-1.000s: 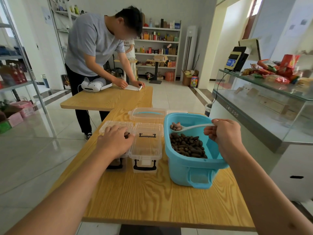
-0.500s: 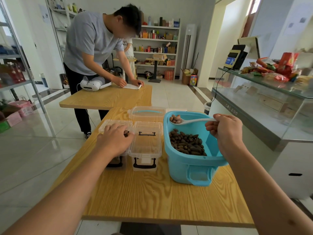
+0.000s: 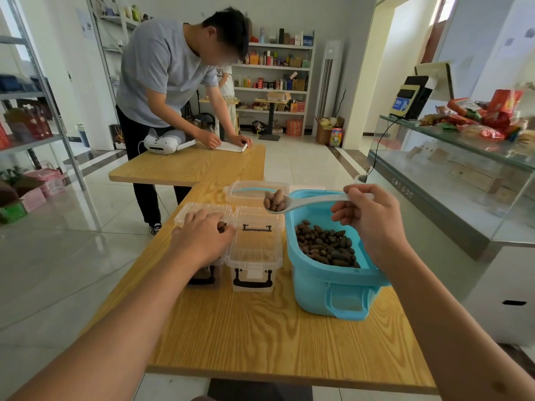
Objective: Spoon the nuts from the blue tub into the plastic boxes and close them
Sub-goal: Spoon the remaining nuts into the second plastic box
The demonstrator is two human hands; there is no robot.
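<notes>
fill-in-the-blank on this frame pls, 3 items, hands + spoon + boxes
1. The right hand holds a white spoon loaded with ____.
2. The left hand rests on the ____ of the two front plastic boxes.
3. The box with the black latch beside the blue tub holds ____ nuts so far.

Missing words: nuts; left; no

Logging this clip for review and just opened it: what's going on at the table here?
A person is portioning nuts. Their right hand holds a white spoon loaded with nuts, raised over the far left rim of the blue tub, next to an open, empty plastic box. The left hand rests on a second box to its left, where a nut shows by the fingers. Another person writes at the far table.
</notes>
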